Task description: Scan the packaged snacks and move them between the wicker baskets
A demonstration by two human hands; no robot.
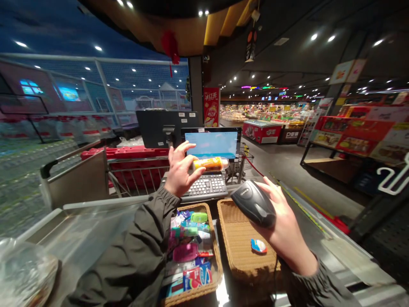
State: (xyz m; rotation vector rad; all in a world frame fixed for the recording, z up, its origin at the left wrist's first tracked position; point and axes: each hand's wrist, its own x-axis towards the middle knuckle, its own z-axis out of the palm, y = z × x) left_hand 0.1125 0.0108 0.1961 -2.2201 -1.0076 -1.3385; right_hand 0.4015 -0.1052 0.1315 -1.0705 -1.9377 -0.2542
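My left hand (182, 167) holds an orange and white bottle (209, 163) by its left end, lying sideways in front of the monitor (212, 143) and above the keyboard (206, 185). In my right hand (284, 224) is a black barcode scanner (254, 204), its head pointing up and left toward the bottle. A cable runs down from below that hand. Beneath my left forearm sits a wicker basket (217, 256) full of small packaged goods. A second wicker basket (234, 238) stands under the scanner, with one small blue, white and orange packet (258, 246) in it.
A second screen, seen from behind (168, 128), stands at the back left. Metal counter surfaces (96, 217) flank the baskets. A clear plastic bag (25, 268) lies at lower left. Shopping carts (137, 177) stand beyond the counter. Stacked boxes (364, 128) fill the right side.
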